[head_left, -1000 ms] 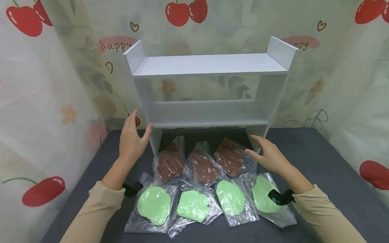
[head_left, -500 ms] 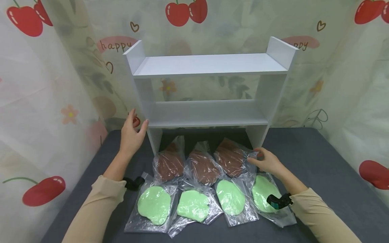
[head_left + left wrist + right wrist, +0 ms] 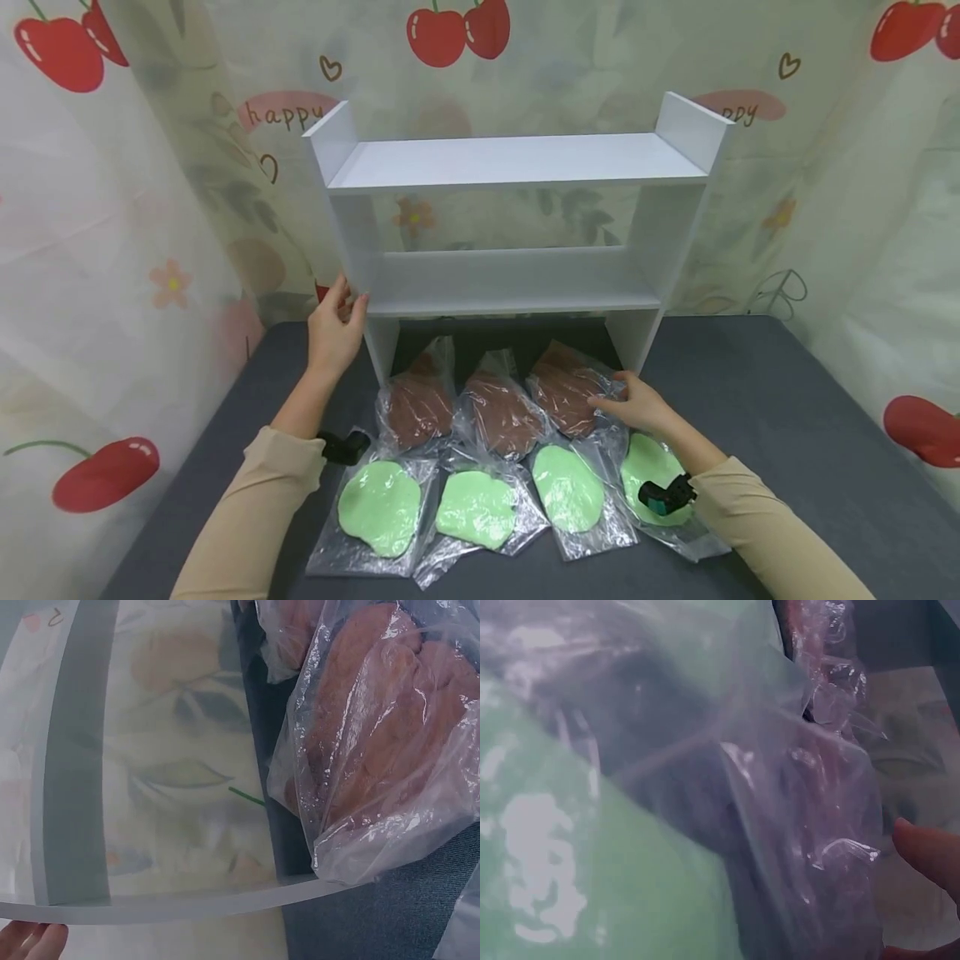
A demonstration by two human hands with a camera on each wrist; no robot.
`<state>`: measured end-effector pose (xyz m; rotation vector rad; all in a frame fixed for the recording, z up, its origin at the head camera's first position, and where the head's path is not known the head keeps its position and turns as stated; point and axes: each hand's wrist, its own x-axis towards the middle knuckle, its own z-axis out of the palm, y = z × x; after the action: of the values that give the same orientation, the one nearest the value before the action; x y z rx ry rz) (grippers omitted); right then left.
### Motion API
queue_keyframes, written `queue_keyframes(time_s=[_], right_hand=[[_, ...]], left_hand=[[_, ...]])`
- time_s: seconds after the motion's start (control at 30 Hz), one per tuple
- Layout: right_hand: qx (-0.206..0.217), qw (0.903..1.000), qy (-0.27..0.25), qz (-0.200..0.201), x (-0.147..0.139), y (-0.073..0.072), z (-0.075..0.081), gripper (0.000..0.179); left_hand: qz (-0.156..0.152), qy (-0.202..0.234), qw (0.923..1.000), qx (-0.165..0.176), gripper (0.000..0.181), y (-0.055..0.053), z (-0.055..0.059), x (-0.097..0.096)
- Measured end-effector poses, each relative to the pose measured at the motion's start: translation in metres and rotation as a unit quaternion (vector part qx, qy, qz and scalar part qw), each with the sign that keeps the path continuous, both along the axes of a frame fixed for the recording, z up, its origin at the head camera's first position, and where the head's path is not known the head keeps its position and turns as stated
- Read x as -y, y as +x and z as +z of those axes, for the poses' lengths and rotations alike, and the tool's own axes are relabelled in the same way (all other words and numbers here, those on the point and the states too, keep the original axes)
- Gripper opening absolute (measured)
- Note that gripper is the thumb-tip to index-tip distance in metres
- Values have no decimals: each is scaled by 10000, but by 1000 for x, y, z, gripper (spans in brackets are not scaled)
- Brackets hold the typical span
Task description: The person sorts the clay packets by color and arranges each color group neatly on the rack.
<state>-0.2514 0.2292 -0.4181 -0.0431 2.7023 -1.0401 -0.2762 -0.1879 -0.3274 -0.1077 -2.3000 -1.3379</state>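
My left hand [image 3: 335,329] is at the left side panel of the white shelf unit [image 3: 517,307], its fingers bent loosely near the panel's front edge. In the left wrist view, a few fingertips [image 3: 34,939] show right at that edge. My right hand [image 3: 637,406] reaches over the right edge of the rightmost clear bag of brown, flat lumpy pieces [image 3: 570,387], thumb and fingers spread apart. The right wrist view has a fingertip [image 3: 922,851] beside the crumpled plastic. Two more brown-filled bags, one in the middle [image 3: 504,415] and one on the left [image 3: 422,407], lean at the bottom opening.
Several clear bags with pale green flat pieces, one being the leftmost green bag [image 3: 381,508], lie in a row in front on the dark table [image 3: 795,467]. Patterned cloth [image 3: 150,250] surrounds the table. A thin looped cord [image 3: 782,292] shows at the back right.
My right hand has moved left and down, from beside the shelf's right panel onto the right brown bag's edge. My left hand has bent its fingers and stays by the left panel.
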Motion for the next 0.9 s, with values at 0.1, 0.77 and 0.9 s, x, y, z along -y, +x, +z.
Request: queue_keyframes(time_s=[0.1, 0.77, 0.9], right_hand=[[-79, 9999, 82, 61, 5, -2, -2, 91], [-606, 9948, 807, 157, 27, -6, -13, 94], [-717, 9953, 631, 149, 26, -6, -13, 87]], left_hand=[[92, 58, 9999, -104, 52, -1, -1, -1], [334, 82, 9984, -454, 46, -4, -8, -1], [349, 94, 9977, -572, 46, -5, -10, -2]])
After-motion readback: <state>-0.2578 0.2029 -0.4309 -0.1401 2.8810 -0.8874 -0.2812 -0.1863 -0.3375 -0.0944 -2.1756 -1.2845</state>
